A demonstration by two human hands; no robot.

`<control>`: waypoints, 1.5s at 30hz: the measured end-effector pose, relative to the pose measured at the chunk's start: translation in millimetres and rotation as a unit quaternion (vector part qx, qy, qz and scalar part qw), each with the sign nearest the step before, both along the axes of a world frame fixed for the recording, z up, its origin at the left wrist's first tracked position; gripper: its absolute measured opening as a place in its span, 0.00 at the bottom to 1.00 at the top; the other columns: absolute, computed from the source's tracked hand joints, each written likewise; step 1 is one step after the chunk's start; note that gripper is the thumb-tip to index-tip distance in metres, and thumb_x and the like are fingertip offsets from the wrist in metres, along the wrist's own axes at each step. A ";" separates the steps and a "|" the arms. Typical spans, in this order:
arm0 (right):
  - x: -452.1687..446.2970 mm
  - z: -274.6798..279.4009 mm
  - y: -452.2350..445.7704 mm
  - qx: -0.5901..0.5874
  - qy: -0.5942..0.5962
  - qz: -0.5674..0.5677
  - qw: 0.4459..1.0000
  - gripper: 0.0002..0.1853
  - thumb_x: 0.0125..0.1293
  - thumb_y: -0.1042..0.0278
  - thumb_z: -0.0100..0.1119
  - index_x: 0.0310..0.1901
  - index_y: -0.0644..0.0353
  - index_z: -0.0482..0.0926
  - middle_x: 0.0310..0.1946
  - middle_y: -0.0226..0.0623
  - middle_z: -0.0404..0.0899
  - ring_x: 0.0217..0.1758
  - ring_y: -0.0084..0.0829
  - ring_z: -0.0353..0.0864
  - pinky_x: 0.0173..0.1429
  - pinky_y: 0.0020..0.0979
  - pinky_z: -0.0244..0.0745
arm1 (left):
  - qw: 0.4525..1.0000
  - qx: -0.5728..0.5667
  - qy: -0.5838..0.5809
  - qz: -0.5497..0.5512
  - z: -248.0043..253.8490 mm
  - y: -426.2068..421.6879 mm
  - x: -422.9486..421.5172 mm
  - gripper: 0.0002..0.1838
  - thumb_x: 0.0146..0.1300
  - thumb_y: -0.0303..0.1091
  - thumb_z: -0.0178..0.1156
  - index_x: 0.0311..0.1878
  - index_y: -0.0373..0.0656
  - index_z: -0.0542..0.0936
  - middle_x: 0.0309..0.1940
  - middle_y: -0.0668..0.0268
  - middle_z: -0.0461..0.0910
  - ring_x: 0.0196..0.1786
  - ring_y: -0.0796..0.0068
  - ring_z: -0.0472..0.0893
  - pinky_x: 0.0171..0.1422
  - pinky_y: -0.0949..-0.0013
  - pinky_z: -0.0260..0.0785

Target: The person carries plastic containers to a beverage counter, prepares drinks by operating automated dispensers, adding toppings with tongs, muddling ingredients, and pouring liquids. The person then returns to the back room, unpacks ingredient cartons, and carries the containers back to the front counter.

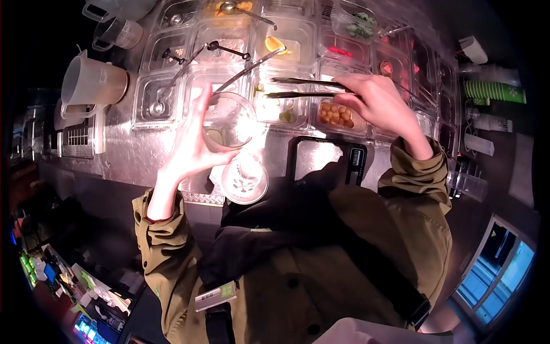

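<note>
Two holds: left hand [192, 143] curled around a clear cup [232, 119], right hand [375, 102] pinching parted tongs [301, 94], best squeezed gently.

The left hand [192, 146] is gripping a clear cup [231, 117] above the counter [123, 152], its fingers and thumb curving around the side. Just below this hand, a second cup with a dark print [244, 183] is standing. The right hand [375, 100] is holding black tongs [315, 84], whose tips are pointing toward the left hand and standing apart over a food tub. Right beneath the right hand, round brown balls [336, 114] are filling a tub. Beyond both hands, a lemon piece [275, 45] is lying in another tub. Left of the left hand, a large pitcher [94, 86] is standing.
</note>
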State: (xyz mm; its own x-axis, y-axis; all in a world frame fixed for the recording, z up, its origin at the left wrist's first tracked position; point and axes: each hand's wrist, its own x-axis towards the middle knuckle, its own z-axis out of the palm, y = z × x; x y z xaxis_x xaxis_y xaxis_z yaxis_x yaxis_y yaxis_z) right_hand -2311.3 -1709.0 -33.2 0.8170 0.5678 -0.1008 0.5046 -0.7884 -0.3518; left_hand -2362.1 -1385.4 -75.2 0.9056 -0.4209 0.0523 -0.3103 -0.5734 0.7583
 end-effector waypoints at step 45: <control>-32.7 154.2 504.5 0.683 -0.098 0.259 0.675 0.23 0.51 0.58 0.60 0.45 0.62 0.68 0.39 0.39 0.70 0.38 0.33 0.74 0.40 0.33 0.72 | 0.927 -0.343 -0.148 0.013 -72.2 433.6 -21.3 0.70 0.28 0.37 0.76 0.66 0.47 0.30 0.59 0.49 0.57 0.60 0.52 0.62 0.63 0.55 0.55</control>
State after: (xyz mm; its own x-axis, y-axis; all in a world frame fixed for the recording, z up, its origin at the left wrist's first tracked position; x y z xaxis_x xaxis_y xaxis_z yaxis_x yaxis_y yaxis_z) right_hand -2344.0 -1204.5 121.0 0.3939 0.2358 0.8884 0.7309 0.5058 -0.4583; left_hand -2383.3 -951.8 -147.3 0.8178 -0.1749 0.5482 -0.5563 0.0032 0.8309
